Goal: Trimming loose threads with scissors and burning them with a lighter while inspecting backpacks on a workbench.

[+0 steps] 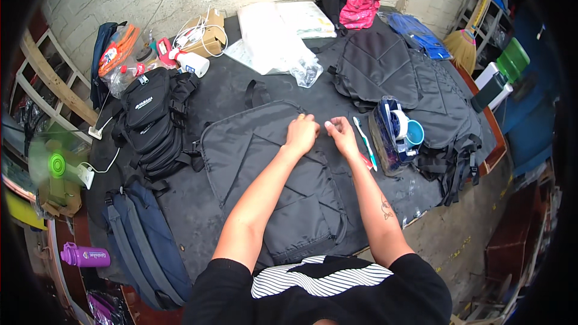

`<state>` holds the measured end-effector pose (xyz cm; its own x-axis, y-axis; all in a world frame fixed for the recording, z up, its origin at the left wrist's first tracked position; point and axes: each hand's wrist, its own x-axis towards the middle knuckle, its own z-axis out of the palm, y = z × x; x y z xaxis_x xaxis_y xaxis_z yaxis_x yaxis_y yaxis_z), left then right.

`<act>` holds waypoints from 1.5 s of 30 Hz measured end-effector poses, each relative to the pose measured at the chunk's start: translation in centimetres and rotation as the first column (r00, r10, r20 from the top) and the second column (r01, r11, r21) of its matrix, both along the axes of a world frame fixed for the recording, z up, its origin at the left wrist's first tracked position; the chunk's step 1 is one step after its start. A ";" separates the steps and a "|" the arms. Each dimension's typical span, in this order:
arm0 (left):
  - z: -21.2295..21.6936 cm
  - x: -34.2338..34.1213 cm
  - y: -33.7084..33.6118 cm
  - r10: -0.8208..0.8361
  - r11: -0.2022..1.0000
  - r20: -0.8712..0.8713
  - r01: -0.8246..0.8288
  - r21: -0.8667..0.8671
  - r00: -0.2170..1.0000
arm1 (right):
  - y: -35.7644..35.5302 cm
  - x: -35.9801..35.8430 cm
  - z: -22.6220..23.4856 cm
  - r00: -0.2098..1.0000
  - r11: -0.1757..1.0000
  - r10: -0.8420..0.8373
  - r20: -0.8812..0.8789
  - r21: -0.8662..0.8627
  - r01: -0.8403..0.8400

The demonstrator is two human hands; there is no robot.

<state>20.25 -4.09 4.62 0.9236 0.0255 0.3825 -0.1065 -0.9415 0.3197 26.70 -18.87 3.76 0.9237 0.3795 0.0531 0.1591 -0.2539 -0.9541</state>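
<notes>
A black backpack (256, 150) lies flat on the table in front of me, its top loop pointing away. My left hand (303, 131) is closed at the bag's upper right corner, with the fingers bent onto its edge; a small part such as a zipper pull would be hidden there. Just right of that corner is my right hand (341, 132), thumb and fingers loosely bent and apart, nothing visible in them. Beside the right hand lies a white and teal toothbrush (365, 143). A clear-sided navy pouch (380, 138) with a light blue cup (414, 133) stands further right.
Black bags (147, 123) and a navy backpack (141, 235) crowd the left. More black backpacks (376, 66) lie at the right. White plastic sheets (268, 33), a spray bottle (191, 62) and a pink-black bag (361, 5) line the back. A purple bottle (86, 256) is lower left.
</notes>
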 end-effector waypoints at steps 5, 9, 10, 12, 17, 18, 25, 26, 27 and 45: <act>-0.5 0.3 2.2 0.190 0.717 -0.098 -0.206 -0.666 0.977 | -0.3 -3.5 0.9 0.867 0.957 -0.015 0.498 -0.245 0.157; -0.6 0.8 2.5 0.126 0.653 -0.118 -0.172 -0.737 0.985 | 0.2 -4.4 0.9 0.781 0.934 0.005 0.624 -0.282 0.219; -0.5 0.7 2.4 0.120 0.645 -0.120 -0.169 -0.746 0.986 | 0.4 -4.4 0.8 0.782 0.934 0.004 0.624 -0.281 0.220; -0.3 0.7 2.1 0.114 0.636 -0.122 -0.166 -0.753 0.986 | 0.8 -4.2 0.9 0.814 0.915 0.008 0.580 -0.332 0.228; 0.1 0.5 1.8 0.129 0.706 -0.146 -0.194 -0.681 0.981 | 1.1 -4.1 0.7 0.833 0.918 -0.003 0.553 -0.330 0.222; 0.1 0.5 1.9 0.131 0.706 -0.145 -0.195 -0.680 0.981 | 1.2 -4.1 0.8 0.850 0.922 -0.023 0.527 -0.318 0.222; -0.2 0.9 2.2 0.147 0.657 -0.144 -0.206 -0.725 0.979 | 1.3 -3.5 0.9 0.858 0.941 -0.070 0.509 -0.253 0.227; -0.2 1.0 2.2 0.149 0.655 -0.143 -0.206 -0.727 0.978 | 1.3 -3.4 0.9 0.858 0.938 -0.071 0.508 -0.258 0.231; -0.2 1.0 2.1 0.149 0.655 -0.143 -0.206 -0.727 0.978 | 1.3 -3.4 1.0 0.858 0.936 -0.073 0.508 -0.263 0.235; -1.6 1.4 3.0 0.168 0.681 -0.046 -0.150 -0.717 0.985 | 2.0 -2.8 1.2 0.869 0.938 -0.041 0.494 -0.280 0.203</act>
<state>21.69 -1.08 3.03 0.8715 0.4454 0.2051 0.0077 -0.4306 0.9025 23.85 -16.82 4.96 0.8555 0.3366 0.3934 0.5177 -0.5729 -0.6355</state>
